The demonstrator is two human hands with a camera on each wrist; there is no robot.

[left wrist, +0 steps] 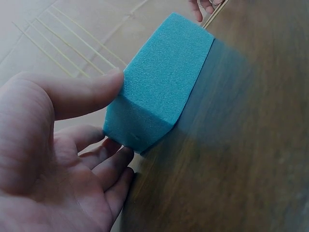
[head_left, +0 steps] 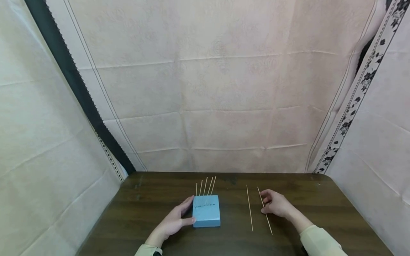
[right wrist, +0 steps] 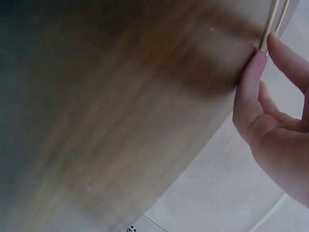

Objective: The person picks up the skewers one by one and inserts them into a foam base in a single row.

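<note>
A light blue foam block (head_left: 206, 211) sits on the table, with several thin wooden sticks (head_left: 205, 186) standing up from its far edge in a fan. My left hand (head_left: 174, 220) holds the block at its left side; in the left wrist view the thumb presses one face and the fingers lie against the underside. To the right, my right hand (head_left: 277, 204) pinches a loose wooden stick (head_left: 268, 222) between thumb and index finger, as the right wrist view shows. Another loose stick (head_left: 249, 208) lies just left of it, between block and right hand.
The brown wooden table (head_left: 153, 192) ends at a far edge before a hanging pale cloth (head_left: 224, 89). More cloth hangs at the left (head_left: 48, 142) and right (head_left: 374, 142) sides, with a dark band at left and a floral border at right.
</note>
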